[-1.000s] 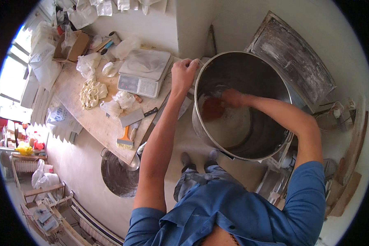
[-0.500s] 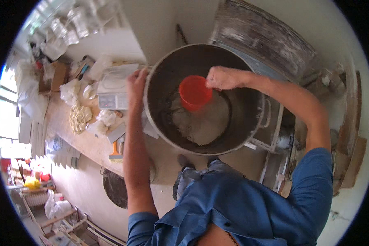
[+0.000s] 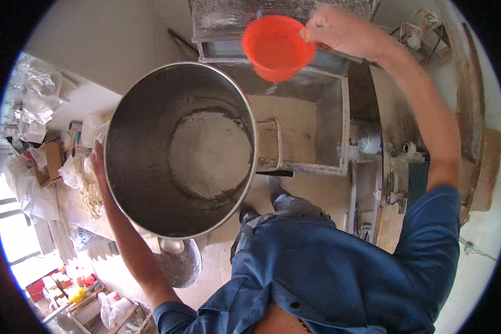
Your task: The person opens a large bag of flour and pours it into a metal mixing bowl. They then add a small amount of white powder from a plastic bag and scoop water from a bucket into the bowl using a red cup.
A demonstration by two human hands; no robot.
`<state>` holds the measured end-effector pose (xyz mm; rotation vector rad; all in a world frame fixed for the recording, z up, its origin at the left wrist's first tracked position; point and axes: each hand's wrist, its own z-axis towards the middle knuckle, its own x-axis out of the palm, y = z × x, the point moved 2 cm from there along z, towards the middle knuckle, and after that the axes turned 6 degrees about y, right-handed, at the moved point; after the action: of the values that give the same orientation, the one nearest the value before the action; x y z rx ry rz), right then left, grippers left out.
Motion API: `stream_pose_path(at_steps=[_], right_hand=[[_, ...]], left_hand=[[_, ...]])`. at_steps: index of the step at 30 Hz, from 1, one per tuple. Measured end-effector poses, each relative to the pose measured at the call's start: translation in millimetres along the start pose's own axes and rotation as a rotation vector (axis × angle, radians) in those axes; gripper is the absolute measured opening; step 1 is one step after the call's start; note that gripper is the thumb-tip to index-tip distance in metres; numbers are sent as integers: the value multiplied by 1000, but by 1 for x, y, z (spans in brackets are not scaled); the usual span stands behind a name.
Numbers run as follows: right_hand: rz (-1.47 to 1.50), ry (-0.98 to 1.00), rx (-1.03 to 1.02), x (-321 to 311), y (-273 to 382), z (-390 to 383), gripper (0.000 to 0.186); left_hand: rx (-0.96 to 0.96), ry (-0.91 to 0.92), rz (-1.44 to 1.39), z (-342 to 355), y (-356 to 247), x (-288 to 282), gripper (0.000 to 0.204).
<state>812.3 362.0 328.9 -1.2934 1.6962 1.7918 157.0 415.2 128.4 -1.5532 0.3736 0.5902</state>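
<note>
A large, deep metal pot (image 3: 133, 183) stands in front of me, its mouth facing up at me. Pale, whitish stuff (image 3: 211, 156) covers its bottom. My left hand (image 3: 99, 161) is closed at the pot's left side; the pot partly hides its fingers. High and to the right, my right hand (image 3: 337, 33) grips the handle of a red plastic dipper (image 3: 278, 47). The dipper hangs over the far part of a rectangular metal trough (image 3: 345, 117), apart from the pot. A pale smear or spill shows just below the dipper.
A loop handle (image 3: 278, 142) sticks out from the pot's right side toward the trough. At the left, a worktable (image 3: 72, 206) holds bags and a pile of pale strips (image 3: 91, 200). Below the pot lies a round metal vessel (image 3: 183, 264). Machine parts (image 3: 395, 189) stand at the right.
The red dipper has come up out of the pot and over the trough in my right hand. The pot has shifted left along with my left hand, baring the trough beside it.
</note>
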Motion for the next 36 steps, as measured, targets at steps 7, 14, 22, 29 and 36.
stream_pose_path(at_steps=[7,14,22,29,36], right_hand=[[-541,-44,-53,152,-180,16,30],[-969,271,3,315,-237,54,12],[-1016,48,30,199,-136,36,11],[-923,-601,-321,68,85,15,24],[-927,110,-543,193,201,112,17]], left_hand=[[87,12,35,-14,-22,3,57],[56,17,11,-18,-37,9,51],[49,-11,-23,-4,-8,4,45],[75,-58,28,43,43,-7,41],[129,-79,-134,15,4,7,40]])
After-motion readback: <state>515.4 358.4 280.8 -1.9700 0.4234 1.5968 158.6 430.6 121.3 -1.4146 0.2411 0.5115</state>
